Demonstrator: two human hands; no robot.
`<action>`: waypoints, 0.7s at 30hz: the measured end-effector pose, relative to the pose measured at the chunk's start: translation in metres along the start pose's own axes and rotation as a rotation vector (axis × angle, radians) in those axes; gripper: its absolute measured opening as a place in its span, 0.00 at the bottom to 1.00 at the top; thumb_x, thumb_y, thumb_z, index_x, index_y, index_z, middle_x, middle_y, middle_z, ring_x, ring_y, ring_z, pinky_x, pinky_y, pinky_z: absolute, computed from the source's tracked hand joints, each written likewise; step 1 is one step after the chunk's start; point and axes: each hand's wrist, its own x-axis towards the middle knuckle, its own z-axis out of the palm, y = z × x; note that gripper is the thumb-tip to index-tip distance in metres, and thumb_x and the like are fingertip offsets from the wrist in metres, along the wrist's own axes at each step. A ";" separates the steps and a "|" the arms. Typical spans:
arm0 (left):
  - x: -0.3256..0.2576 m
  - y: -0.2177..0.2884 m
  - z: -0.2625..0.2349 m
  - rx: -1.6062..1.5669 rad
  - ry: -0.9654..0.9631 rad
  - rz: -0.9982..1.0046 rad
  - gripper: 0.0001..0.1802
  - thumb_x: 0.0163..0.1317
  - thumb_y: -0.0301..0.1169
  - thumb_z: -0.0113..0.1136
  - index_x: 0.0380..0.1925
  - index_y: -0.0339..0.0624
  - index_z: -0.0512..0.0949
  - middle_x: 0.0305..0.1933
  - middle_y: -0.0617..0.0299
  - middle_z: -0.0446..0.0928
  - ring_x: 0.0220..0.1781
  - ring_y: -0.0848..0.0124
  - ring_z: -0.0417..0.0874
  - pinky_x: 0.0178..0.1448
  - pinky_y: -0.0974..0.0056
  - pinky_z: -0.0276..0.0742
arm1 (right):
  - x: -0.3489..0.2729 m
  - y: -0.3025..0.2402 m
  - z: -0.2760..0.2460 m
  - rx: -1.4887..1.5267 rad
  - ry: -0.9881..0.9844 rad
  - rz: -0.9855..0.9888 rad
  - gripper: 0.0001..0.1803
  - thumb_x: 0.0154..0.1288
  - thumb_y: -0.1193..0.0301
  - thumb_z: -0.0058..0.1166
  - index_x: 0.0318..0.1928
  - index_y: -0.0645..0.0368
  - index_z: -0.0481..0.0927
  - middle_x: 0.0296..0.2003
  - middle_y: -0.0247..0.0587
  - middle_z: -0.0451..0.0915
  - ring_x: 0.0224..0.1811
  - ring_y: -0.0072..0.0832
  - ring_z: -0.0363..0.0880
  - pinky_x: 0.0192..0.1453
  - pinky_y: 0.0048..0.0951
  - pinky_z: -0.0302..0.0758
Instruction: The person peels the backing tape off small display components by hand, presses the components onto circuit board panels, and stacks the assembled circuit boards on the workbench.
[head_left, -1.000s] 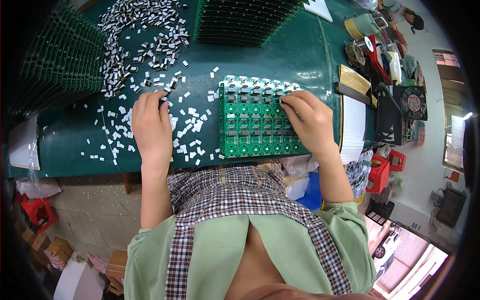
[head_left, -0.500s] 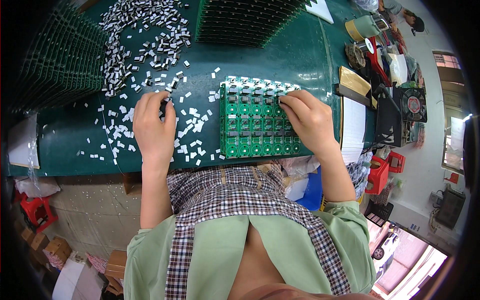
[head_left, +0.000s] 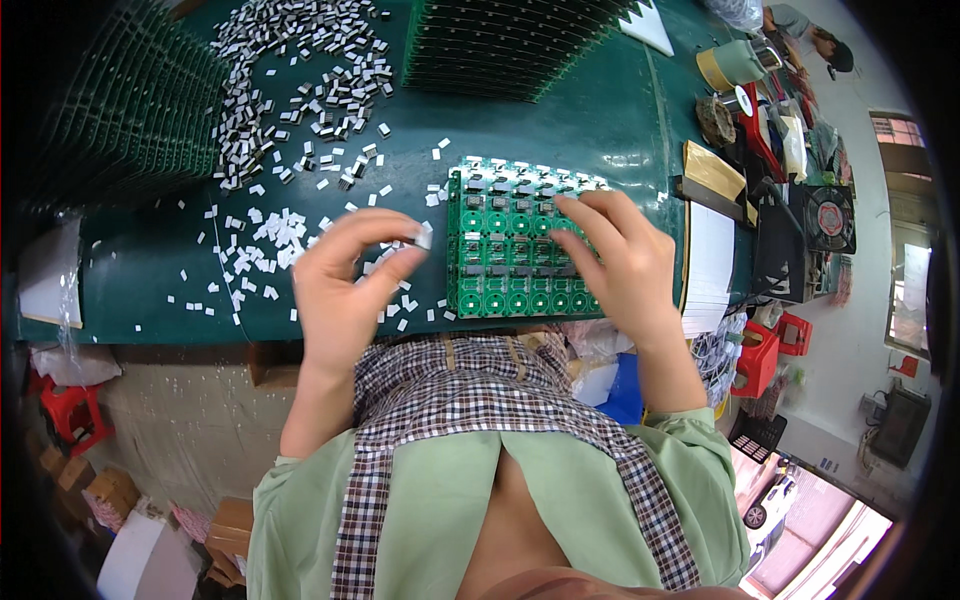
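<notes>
Between the thumb and forefinger of my left hand (head_left: pixel 345 280) is a small component with a white face (head_left: pixel 424 240), held just left of the green circuit board panel (head_left: pixel 480 270). The panel lies on the table in front of me, with rows of round boards and small dark parts. Over its right side hovers my right hand (head_left: pixel 622 255), thumb and forefinger apart with nothing seen between them. That hand hides part of the panel's right edge. Loose white pieces (head_left: pixel 283 228) lie around and beyond my left hand.
A big heap of white-topped components (head_left: pixel 335 100) spreads at the back left. Tall stacks of green boards stand at the far left (head_left: pixel 130 120) and back centre (head_left: pixel 500 50). Rightward are white paper sheets (head_left: pixel 708 262), a green flask (head_left: pixel 735 62) and a black fan (head_left: pixel 829 220).
My left hand has moved right from the loose components toward the panel, carrying a component. The thumb and forefinger of my right hand have parted over the panel.
</notes>
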 end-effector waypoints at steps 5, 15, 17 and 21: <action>-0.012 0.010 0.031 -0.242 -0.123 -0.160 0.10 0.52 0.19 0.64 0.36 0.32 0.78 0.36 0.59 0.79 0.40 0.74 0.80 0.46 0.70 0.76 | -0.002 -0.032 0.015 0.537 0.109 -0.073 0.17 0.44 0.75 0.67 0.39 0.58 0.81 0.35 0.40 0.79 0.35 0.32 0.81 0.35 0.28 0.78; -0.019 -0.005 0.039 -0.098 -0.145 0.061 0.08 0.52 0.19 0.63 0.33 0.33 0.78 0.36 0.56 0.80 0.36 0.70 0.82 0.42 0.69 0.76 | -0.010 -0.025 0.029 0.880 0.095 0.086 0.11 0.47 0.80 0.64 0.35 0.62 0.81 0.31 0.41 0.80 0.33 0.31 0.81 0.34 0.26 0.78; -0.018 -0.003 0.040 -0.055 -0.145 0.097 0.07 0.52 0.19 0.62 0.32 0.33 0.78 0.35 0.56 0.79 0.35 0.68 0.82 0.40 0.69 0.76 | -0.011 -0.029 0.028 0.910 0.081 0.114 0.11 0.46 0.80 0.64 0.34 0.62 0.81 0.31 0.42 0.80 0.33 0.31 0.80 0.35 0.27 0.77; -0.015 0.000 0.039 0.011 -0.253 0.150 0.05 0.53 0.19 0.60 0.30 0.34 0.75 0.33 0.55 0.78 0.34 0.65 0.80 0.38 0.66 0.75 | -0.009 -0.027 0.028 0.798 0.078 -0.026 0.11 0.44 0.79 0.65 0.31 0.62 0.80 0.31 0.41 0.80 0.31 0.31 0.80 0.34 0.27 0.77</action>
